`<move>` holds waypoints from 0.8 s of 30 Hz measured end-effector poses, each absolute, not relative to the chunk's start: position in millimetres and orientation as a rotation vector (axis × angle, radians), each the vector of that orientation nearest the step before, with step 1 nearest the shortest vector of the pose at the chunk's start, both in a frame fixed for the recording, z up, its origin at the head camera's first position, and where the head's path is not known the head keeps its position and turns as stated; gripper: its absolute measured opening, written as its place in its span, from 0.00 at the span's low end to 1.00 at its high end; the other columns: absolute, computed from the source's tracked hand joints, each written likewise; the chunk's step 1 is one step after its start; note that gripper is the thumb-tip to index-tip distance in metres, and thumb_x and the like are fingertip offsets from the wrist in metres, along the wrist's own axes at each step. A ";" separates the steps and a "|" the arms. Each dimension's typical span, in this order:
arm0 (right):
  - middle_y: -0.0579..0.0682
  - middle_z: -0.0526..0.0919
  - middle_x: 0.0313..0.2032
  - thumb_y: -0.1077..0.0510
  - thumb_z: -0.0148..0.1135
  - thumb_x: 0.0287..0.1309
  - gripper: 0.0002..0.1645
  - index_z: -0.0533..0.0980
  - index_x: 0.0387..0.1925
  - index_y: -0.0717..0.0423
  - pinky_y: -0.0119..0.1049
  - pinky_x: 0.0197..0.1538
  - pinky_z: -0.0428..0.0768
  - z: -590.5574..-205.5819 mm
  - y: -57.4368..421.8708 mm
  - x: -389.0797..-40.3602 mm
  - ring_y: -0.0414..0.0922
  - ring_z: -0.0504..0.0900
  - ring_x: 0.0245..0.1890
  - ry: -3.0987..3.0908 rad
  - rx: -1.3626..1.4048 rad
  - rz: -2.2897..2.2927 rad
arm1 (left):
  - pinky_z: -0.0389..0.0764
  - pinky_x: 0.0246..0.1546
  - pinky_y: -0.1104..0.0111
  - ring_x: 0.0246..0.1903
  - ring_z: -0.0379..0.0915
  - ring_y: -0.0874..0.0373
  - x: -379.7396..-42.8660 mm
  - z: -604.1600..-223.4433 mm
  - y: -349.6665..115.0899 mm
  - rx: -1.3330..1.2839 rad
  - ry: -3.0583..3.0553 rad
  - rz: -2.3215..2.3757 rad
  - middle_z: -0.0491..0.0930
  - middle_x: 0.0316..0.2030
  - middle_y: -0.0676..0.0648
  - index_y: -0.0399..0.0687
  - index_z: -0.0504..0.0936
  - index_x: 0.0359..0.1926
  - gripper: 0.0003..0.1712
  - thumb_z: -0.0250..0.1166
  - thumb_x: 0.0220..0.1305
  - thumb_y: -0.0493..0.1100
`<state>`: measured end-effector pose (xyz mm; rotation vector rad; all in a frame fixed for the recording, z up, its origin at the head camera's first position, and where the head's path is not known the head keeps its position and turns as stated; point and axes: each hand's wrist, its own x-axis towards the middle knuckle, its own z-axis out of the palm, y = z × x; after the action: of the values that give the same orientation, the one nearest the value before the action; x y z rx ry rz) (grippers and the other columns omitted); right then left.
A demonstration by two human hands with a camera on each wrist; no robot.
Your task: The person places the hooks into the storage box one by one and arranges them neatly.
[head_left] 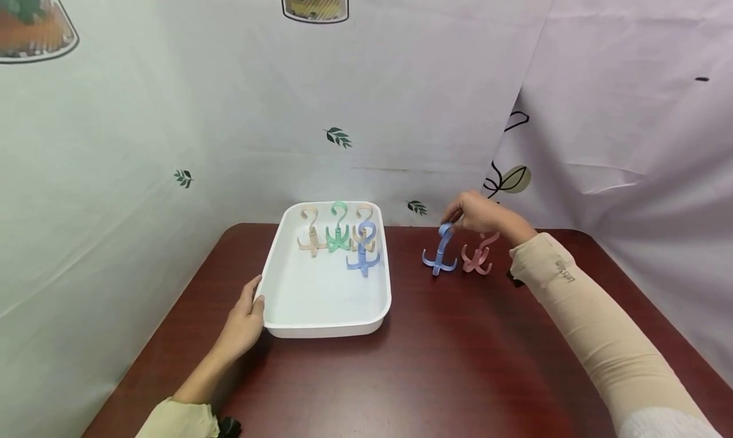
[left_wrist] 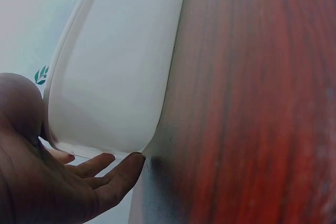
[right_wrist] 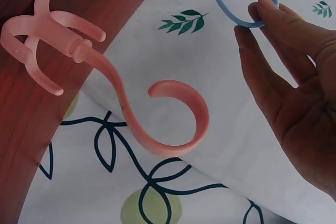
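My right hand (head_left: pixel 474 212) pinches the curved top of a blue multi-prong hook (head_left: pixel 439 252) between thumb and fingers, at the right of the tray. Beside it on the table stands a pink hook (head_left: pixel 476 257), seen large in the right wrist view with its prongs (right_wrist: pixel 47 35) on the wood. With my left hand (head_left: pixel 243 320) I hold the left wall of a white tray (head_left: pixel 323 330), thumb at the rim and fingers against its side. Inside, toward the back, stand a green hook (head_left: pixel 338 234), two beige hooks, one at the left (head_left: pixel 312 242), and another blue hook (head_left: pixel 363 260).
A dark red wooden table (head_left: pixel 435 361) lies under everything. Behind it hangs a pale cloth (head_left: pixel 258 107) printed with leaves and jars, close along the table's back edge. A small black object (head_left: pixel 515 279) shows beneath my right forearm.
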<state>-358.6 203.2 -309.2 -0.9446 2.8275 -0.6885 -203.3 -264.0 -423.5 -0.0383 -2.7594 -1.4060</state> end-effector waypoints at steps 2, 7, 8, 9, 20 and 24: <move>0.53 0.89 0.35 0.70 0.70 0.53 0.10 0.87 0.38 0.59 0.46 0.44 0.84 -307.1 203.1 -358.2 0.51 0.88 0.40 2.846 -0.942 -0.688 | 0.57 0.67 0.41 0.69 0.52 0.31 -203.8 -423.8 -263.8 -0.036 -2.757 -1.412 0.53 0.71 0.25 0.35 0.44 0.76 0.31 0.37 0.78 0.38; 0.55 0.89 0.35 0.68 0.72 0.53 0.09 0.87 0.38 0.62 0.46 0.44 0.84 -296.7 197.3 -358.3 0.52 0.88 0.39 2.872 -0.986 -0.690 | 0.58 0.66 0.40 0.69 0.54 0.31 -203.5 -423.7 -262.9 -0.044 -2.748 -1.411 0.54 0.70 0.24 0.35 0.44 0.76 0.31 0.37 0.78 0.38; 0.55 0.89 0.36 0.67 0.72 0.53 0.09 0.87 0.38 0.62 0.46 0.45 0.84 -293.7 195.1 -358.0 0.53 0.88 0.40 2.874 -0.999 -0.691 | 0.58 0.66 0.40 0.69 0.54 0.31 -203.3 -423.4 -262.9 -0.049 -2.748 -1.409 0.54 0.70 0.24 0.34 0.44 0.76 0.30 0.37 0.78 0.38; 0.55 0.89 0.36 0.67 0.72 0.53 0.09 0.87 0.38 0.62 0.46 0.44 0.84 -290.4 192.8 -357.6 0.53 0.88 0.40 2.881 -1.004 -0.688 | 0.58 0.66 0.40 0.69 0.54 0.31 -203.0 -423.1 -262.9 -0.052 -2.747 -1.405 0.54 0.70 0.24 0.34 0.44 0.76 0.30 0.37 0.78 0.38; 0.56 0.89 0.37 0.65 0.72 0.55 0.08 0.87 0.39 0.62 0.45 0.44 0.84 -252.3 164.7 -348.1 0.52 0.88 0.40 2.937 -1.081 -0.701 | 0.55 0.68 0.41 0.70 0.51 0.32 -204.2 -424.7 -264.6 -0.029 -2.764 -1.401 0.52 0.72 0.25 0.35 0.43 0.76 0.31 0.37 0.78 0.38; 0.55 0.89 0.36 0.64 0.72 0.55 0.07 0.87 0.37 0.60 0.45 0.44 0.84 -236.3 153.7 -344.3 0.51 0.88 0.39 2.970 -1.133 -0.699 | 0.55 0.68 0.41 0.71 0.50 0.33 -204.9 -424.4 -264.7 -0.020 -2.775 -1.401 0.51 0.72 0.26 0.36 0.43 0.77 0.31 0.36 0.78 0.39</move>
<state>-344.3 153.7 -236.3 -1.1334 2.9696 -0.6992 -204.9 -264.7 -424.4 -0.0202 -2.7749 -1.4012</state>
